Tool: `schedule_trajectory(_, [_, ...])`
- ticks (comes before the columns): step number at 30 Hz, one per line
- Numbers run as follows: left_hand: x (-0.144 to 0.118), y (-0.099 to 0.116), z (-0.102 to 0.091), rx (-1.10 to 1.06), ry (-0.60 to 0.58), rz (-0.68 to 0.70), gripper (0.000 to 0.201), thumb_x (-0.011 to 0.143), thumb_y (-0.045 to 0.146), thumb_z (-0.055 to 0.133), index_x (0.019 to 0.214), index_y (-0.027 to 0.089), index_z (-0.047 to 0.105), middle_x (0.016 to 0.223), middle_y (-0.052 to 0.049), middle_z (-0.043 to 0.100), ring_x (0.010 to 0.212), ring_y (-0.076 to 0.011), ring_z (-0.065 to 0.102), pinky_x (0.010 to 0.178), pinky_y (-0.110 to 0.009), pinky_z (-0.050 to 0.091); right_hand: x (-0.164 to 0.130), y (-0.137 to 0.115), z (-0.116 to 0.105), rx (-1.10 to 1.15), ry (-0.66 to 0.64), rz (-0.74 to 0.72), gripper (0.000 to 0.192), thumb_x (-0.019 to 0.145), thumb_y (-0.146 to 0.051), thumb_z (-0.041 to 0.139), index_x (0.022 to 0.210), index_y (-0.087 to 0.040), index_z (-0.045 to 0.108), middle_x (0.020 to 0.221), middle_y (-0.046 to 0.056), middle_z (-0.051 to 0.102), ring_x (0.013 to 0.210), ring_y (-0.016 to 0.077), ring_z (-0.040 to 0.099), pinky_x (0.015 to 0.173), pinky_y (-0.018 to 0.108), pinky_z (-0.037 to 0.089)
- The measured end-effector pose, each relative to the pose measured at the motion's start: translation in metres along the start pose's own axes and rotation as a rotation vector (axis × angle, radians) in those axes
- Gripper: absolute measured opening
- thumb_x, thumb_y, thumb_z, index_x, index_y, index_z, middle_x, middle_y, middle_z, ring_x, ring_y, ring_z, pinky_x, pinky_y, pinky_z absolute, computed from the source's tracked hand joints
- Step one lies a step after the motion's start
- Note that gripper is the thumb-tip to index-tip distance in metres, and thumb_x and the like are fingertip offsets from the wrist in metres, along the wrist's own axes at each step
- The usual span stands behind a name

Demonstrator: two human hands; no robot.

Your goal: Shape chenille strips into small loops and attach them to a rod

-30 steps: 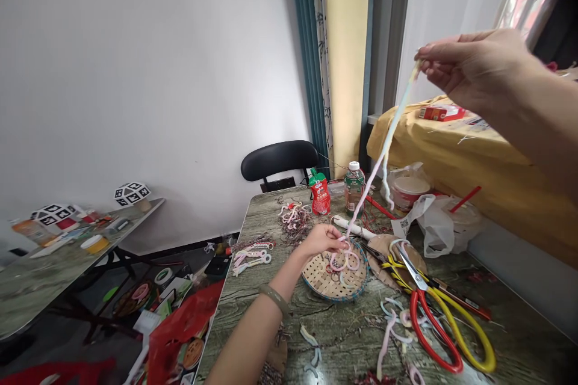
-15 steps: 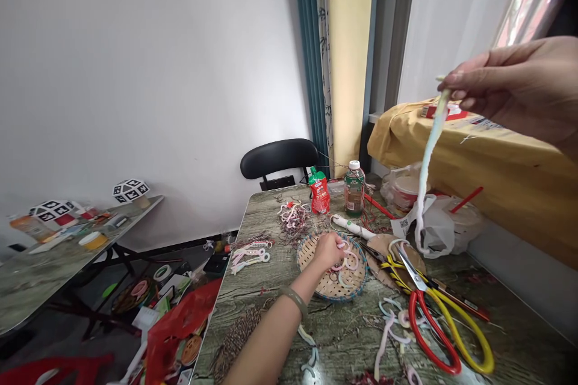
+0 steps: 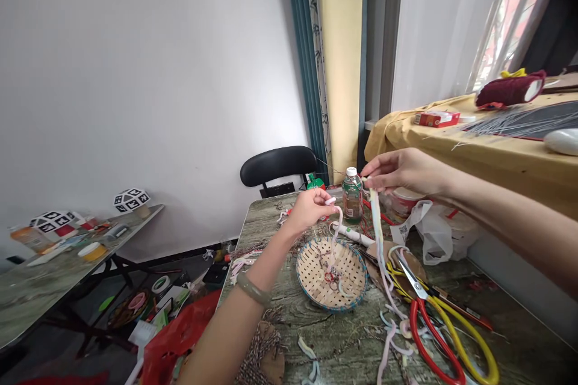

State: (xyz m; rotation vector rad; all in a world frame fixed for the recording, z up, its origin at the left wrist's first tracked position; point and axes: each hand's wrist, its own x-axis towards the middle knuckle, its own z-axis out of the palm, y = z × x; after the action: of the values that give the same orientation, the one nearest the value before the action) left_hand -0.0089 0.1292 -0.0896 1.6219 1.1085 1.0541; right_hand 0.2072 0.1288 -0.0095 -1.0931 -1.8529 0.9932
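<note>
Both hands are raised above the table [image 3: 451,307]. The left hand [image 3: 309,209] has its fingers pressed together, pinching the top of a pink cord [image 3: 335,234]; the cord hangs straight down into a round woven basket [image 3: 316,274], where its lower end meets a small tangle of pink and red pieces on the basket floor. The right hand [image 3: 400,171] is pinching the top of a pale strip [image 3: 378,234] between thumb and fingertips. The strip falls past the right edge of the basket and ends among loose pale scraps on the table, just beside the scissors [image 3: 433,319].

The scissors lie flat, blades pointing towards the basket, with one red and one yellow handle loop. Behind the hands stands a green-labelled bottle [image 3: 351,195] with a white cap, between the two hands as seen from the head camera. A white plastic bag [image 3: 431,231] sits to the right of the bottle, near the table's far edge. A black chair [image 3: 277,165] stands beyond the table against the wall. To the right, a yellow cloth [image 3: 492,159] covers a raised surface carrying a small red box [image 3: 436,118]. A grey side table [image 3: 40,280] with patterned blocks stands well apart on the left.
</note>
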Motion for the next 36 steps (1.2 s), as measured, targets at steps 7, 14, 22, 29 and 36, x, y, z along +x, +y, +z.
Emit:
schedule_trajectory(7, [-0.003,0.062,-0.01,-0.103,0.064,0.152,0.023,0.055,0.01,0.074,0.068,0.013,0.055,0.061,0.003,0.06,0.056,-0.008,0.056,0.059,-0.024,0.043,0.015,-0.019,0.016,-0.077,-0.171,-0.044,0.009,0.077,-0.016,0.065,0.085,-0.013,0.063,0.067,-0.002,0.063,0.059,0.0101,0.06,0.058,0.025,0.051])
schedule_trajectory(14, [-0.004,0.077,-0.011,-0.109,0.082,0.179,0.02,0.057,0.006,0.071,0.068,0.012,0.055,0.061,0.003,0.062,0.057,-0.0085,0.058,0.06,-0.025,0.045,0.02,-0.025,0.022,-0.252,-0.212,-0.119,0.014,0.087,-0.026,0.057,0.088,-0.013,0.061,0.076,-0.001,0.063,0.064,0.011,0.06,0.061,0.028,0.051])
schedule_trajectory(22, [-0.003,0.088,-0.01,-0.057,0.122,0.203,0.017,0.06,0.003,0.068,0.068,0.012,0.055,0.059,0.003,0.062,0.052,-0.0072,0.055,0.059,-0.025,0.045,0.018,-0.036,0.025,-0.346,-0.075,-0.19,0.012,0.072,-0.027,0.069,0.078,-0.016,0.069,0.061,-0.001,0.063,0.057,0.0128,0.056,0.055,0.027,0.046])
schedule_trajectory(29, [0.008,0.097,-0.015,-0.049,0.16,0.25,0.019,0.061,0.003,0.068,0.066,0.012,0.053,0.056,0.003,0.058,0.055,-0.0092,0.056,0.062,-0.029,0.047,0.023,-0.051,0.022,-0.27,-0.02,-0.23,0.005,0.064,-0.017,0.071,0.063,-0.022,0.071,0.051,-0.002,0.061,0.049,0.0122,0.052,0.047,0.026,0.043])
schedule_trajectory(36, [0.005,0.116,-0.025,-0.154,0.125,0.278,0.014,0.068,0.005,0.064,0.078,0.011,0.056,0.072,0.0,0.064,0.071,-0.0098,0.061,0.078,-0.03,0.047,0.03,-0.067,0.015,-0.119,0.031,-0.267,0.011,0.07,-0.017,0.067,0.06,-0.021,0.067,0.053,-0.003,0.059,0.05,0.0102,0.052,0.052,0.026,0.045])
